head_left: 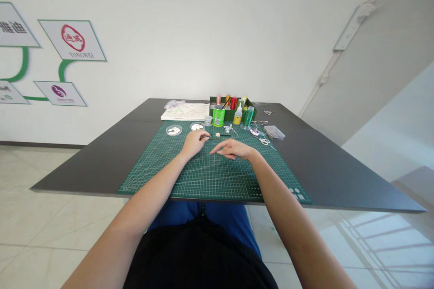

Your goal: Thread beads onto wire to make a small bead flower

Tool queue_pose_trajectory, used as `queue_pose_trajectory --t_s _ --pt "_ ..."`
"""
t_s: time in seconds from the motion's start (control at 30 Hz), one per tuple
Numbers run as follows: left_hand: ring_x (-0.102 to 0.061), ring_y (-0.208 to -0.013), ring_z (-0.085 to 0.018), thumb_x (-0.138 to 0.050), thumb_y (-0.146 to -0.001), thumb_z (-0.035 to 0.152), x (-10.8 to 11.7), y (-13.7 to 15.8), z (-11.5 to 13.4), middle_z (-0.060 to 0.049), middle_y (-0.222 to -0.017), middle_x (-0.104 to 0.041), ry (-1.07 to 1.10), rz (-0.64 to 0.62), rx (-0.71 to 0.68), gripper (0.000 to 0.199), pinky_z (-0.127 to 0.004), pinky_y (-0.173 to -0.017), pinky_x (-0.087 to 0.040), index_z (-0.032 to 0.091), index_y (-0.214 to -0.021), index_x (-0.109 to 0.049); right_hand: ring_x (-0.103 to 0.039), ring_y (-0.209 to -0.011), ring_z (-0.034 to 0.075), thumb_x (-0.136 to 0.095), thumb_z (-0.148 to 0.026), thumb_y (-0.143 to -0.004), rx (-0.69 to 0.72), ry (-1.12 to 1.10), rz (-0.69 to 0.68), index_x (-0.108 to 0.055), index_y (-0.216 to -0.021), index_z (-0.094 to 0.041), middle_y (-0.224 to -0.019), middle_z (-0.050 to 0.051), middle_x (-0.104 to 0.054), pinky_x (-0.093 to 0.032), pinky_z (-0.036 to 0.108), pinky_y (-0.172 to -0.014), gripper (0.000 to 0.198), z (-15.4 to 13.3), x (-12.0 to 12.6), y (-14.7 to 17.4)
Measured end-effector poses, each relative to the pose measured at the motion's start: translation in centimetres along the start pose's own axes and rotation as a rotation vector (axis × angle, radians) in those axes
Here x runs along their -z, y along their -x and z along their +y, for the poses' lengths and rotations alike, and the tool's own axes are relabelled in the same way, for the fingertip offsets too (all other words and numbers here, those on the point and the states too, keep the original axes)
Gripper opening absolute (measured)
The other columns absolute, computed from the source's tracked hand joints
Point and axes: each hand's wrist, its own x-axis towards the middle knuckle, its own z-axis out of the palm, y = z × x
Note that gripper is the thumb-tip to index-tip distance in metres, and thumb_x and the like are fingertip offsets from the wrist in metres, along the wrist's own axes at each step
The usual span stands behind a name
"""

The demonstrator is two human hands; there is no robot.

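Observation:
My left hand (195,142) is closed, its thumb and fingertips pinching one end of a thin dark stick (225,135). The stick points right, just above the green cutting mat (190,176), and a small pale pink piece (218,135) sits partway along it. My right hand (233,149) hovers lower and to the right, index finger stretched toward the left, with nothing visible in it. Beyond my left hand are two shallow round dishes, one with white pieces (174,130) and another dish (197,127) partly behind the hand.
At the back stand a green can (219,116), a glue bottle (238,115), a green thread spool (249,116) and a dark green box (213,100) of spools. White sheets (185,112) lie left. White-handled scissors (264,142) and a clear case (274,132) lie right.

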Motion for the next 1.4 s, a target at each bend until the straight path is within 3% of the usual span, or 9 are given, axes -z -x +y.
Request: queue_pose_trajectory --t_s 0.2,0.67,0.87,1.4 --pt "-0.065 -0.08 -0.019 -0.067 -0.085 0.015 0.1 0.3 0.1 -0.005 -0.091 -0.075 -0.135 -0.097 -0.093 0.014 -0.03 -0.077 -0.047 0.019 -0.094 -0.077 -0.029 -0.039 0.006 -0.064 -0.034 -0.092 0.053 -0.075 -0.006 -0.068 -0.123 -0.004 -0.042 -0.01 -0.043 -0.023 0.022 -0.044 0.043 0.1 0.2 0.3" --pt "-0.064 -0.078 -0.017 -0.064 -0.089 0.019 0.3 0.8 1.0 -0.005 -0.088 -0.073 -0.148 -0.286 -0.203 0.013 -0.026 -0.072 -0.043 0.018 -0.089 -0.077 -0.028 -0.04 0.007 -0.068 -0.031 -0.089 0.138 -0.245 0.115 -0.065 -0.125 -0.005 -0.041 -0.01 -0.04 -0.02 0.024 -0.046 0.044 0.1 0.4 0.5" --pt "-0.067 -0.083 -0.018 -0.066 -0.088 0.019 0.1 0.8 0.9 -0.005 -0.093 -0.076 -0.125 -0.314 -0.23 0.015 -0.027 -0.079 -0.047 0.019 -0.097 -0.078 -0.025 -0.039 0.006 -0.067 -0.031 -0.088 0.137 -0.271 0.145 -0.063 -0.129 -0.004 -0.039 -0.011 -0.04 -0.018 0.025 -0.045 0.05 -0.1 0.4 0.6" --pt "-0.071 -0.088 -0.018 -0.064 -0.088 0.013 0.3 0.8 1.3 -0.005 -0.097 -0.077 -0.002 -0.399 -0.334 0.017 -0.027 -0.083 -0.05 0.019 -0.095 -0.078 -0.015 -0.035 0.006 -0.064 -0.03 -0.089 0.132 -0.308 0.281 -0.059 -0.135 -0.003 -0.035 -0.013 -0.033 -0.013 0.024 -0.043 0.053 -0.1 0.9 0.9"
